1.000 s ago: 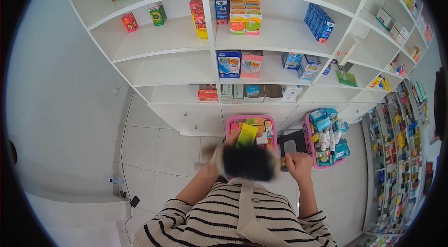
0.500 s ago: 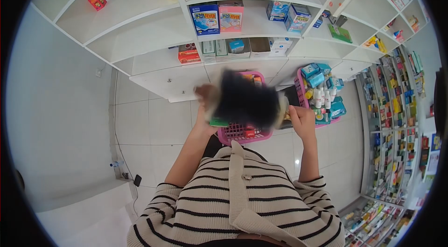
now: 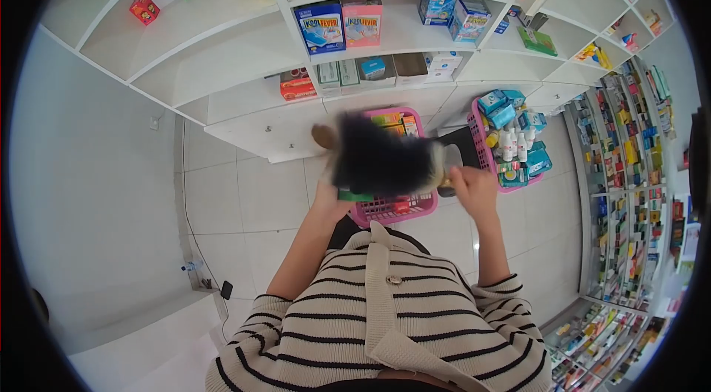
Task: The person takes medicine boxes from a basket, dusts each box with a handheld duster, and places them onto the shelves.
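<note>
A dark, blurred shape [image 3: 385, 159] lies between my hands and hides much of what they handle. My left hand [image 3: 329, 201] is at its left edge, closed around a green item [image 3: 357, 196] that shows only in part. Its fingertips are covered. On the other side, my right hand [image 3: 475, 191] pinches at the pale, yellowish edge of something [image 3: 446, 170] whose kind I cannot make out. Below both hands sits a pink basket [image 3: 424, 203] with orange, yellow and red boxes [image 3: 398, 124] in it.
A second pink basket [image 3: 474, 142], to the right, holds blue packs and white bottles [image 3: 509, 145]. White shelves [image 3: 222, 55] with medicine boxes stand ahead, including Koolfever boxes [image 3: 321, 28]. Packed shelves [image 3: 626, 170] line the right side. A cable [image 3: 194, 233] runs along the floor at left.
My right hand has shifted slightly left and its fingers sit a little lower. The dark blur still covers the middle, and more boxes show in the near basket. The view has shifted slightly.
</note>
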`<state>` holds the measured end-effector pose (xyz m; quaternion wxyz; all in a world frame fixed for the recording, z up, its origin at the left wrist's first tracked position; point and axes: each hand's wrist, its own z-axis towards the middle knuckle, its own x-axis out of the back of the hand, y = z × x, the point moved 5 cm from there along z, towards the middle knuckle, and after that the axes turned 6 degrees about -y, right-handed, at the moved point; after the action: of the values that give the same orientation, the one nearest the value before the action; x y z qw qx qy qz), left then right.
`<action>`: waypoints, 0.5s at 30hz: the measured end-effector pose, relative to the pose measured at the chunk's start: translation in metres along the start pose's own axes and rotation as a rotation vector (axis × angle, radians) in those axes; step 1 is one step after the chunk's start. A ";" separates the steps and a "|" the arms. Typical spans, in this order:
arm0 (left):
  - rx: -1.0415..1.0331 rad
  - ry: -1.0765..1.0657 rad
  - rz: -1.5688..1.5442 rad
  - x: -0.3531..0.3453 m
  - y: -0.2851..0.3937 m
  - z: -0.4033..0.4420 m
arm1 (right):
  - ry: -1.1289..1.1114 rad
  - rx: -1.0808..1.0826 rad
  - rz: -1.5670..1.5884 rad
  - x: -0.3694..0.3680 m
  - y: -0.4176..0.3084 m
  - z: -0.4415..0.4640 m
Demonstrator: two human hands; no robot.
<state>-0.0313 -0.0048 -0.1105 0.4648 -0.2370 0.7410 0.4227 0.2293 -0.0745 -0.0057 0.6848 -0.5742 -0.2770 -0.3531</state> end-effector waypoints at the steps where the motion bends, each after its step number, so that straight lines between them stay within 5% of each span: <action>1: -0.189 -0.190 0.375 0.014 0.004 0.007 | 0.056 0.053 -0.031 -0.004 -0.007 0.000; 3: 0.224 -0.314 -0.449 0.013 0.005 0.007 | 0.001 0.032 -0.026 -0.015 -0.016 -0.002; 4: 0.226 -0.322 -0.446 -0.010 0.015 0.001 | -0.065 0.003 -0.015 -0.026 -0.019 -0.004; 6: 0.031 -0.086 0.155 -0.030 0.040 -0.009 | 0.018 -0.060 -0.028 -0.034 -0.026 -0.007; 9: 0.094 -0.118 0.056 0.006 0.046 -0.015 | 0.001 0.015 0.019 -0.043 -0.042 -0.009; 11: -0.013 -0.187 0.150 -0.018 0.064 -0.020 | 0.078 -0.143 -0.024 -0.044 -0.041 -0.012; 12: 0.070 -0.061 0.175 -0.004 0.065 -0.022 | 0.081 -0.136 -0.026 -0.045 -0.044 -0.013; 14: 0.030 -0.229 -0.017 0.001 0.071 -0.031 | -0.006 -0.018 0.042 -0.053 -0.053 -0.013; 15: 0.061 -0.115 0.293 0.010 0.077 -0.030 | -0.015 -0.047 0.037 -0.055 -0.057 -0.012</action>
<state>-0.1081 0.0109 -0.0819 0.4467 -0.0877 0.7523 0.4763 0.1505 -0.0821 -0.0180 0.6756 -0.5977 -0.2630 -0.3423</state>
